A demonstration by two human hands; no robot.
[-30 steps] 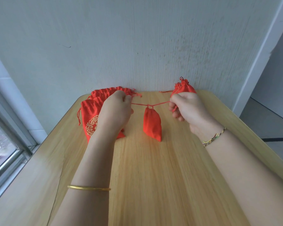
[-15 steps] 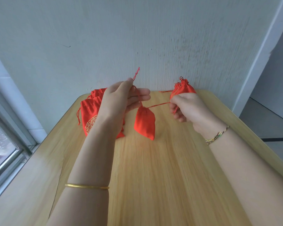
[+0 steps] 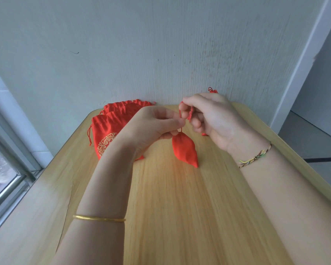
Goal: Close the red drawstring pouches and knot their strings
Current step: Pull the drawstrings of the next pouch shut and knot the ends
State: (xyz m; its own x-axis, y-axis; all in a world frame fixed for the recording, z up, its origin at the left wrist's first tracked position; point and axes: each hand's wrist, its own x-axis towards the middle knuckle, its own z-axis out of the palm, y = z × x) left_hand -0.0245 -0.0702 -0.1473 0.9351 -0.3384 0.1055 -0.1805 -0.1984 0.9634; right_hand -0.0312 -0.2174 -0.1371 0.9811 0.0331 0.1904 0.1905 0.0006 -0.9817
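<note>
Both left hand (image 3: 151,127) and right hand (image 3: 212,115) pinch the strings (image 3: 189,114) of the small pouch (image 3: 184,150). Other pouches (image 3: 107,129) lie at the desk's (image 3: 180,207) far-left corner.

Wooden table (image 3: 180,217), pale textured wall (image 3: 141,44), window (image 3: 2,169) left

Small pouch (image 3: 184,150) mid-table (image 3: 180,217), pile of pouches (image 3: 111,124) back-left against the wall (image 3: 161,44), another pouch (image 3: 212,90) back-right.

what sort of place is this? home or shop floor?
Probably a small indoor room, home-like rather than a shop floor: a wooden table against a plain wall, a window on the left, pouches piled for handwork.
</note>
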